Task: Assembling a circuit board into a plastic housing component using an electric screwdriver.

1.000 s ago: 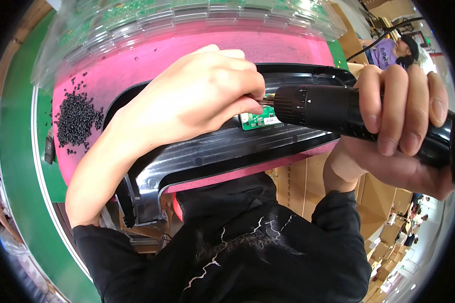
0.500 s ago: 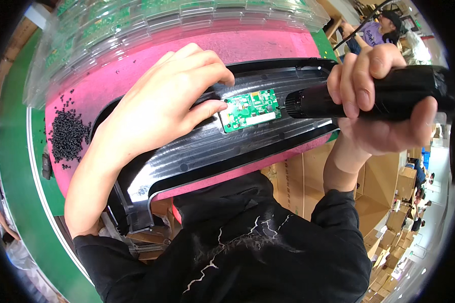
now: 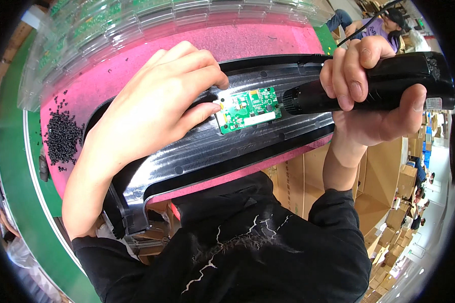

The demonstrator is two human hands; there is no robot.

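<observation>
bare left hand (image 3: 172, 93) has withdrawn leftward, digits parted, exposing the green rectangular circuit board (image 3: 251, 107) at frame centre. right hand (image 3: 356, 83) grips the black cylindrical power driver (image 3: 308, 98), near the board's right end.

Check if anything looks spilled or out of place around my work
Only the loose heap of small black pieces, probably screws, looks untidy: it sits uncontained on the pink mat, left of the black plastic shell, with strays scattered around it. The circuit board shows no obvious damage.
</observation>
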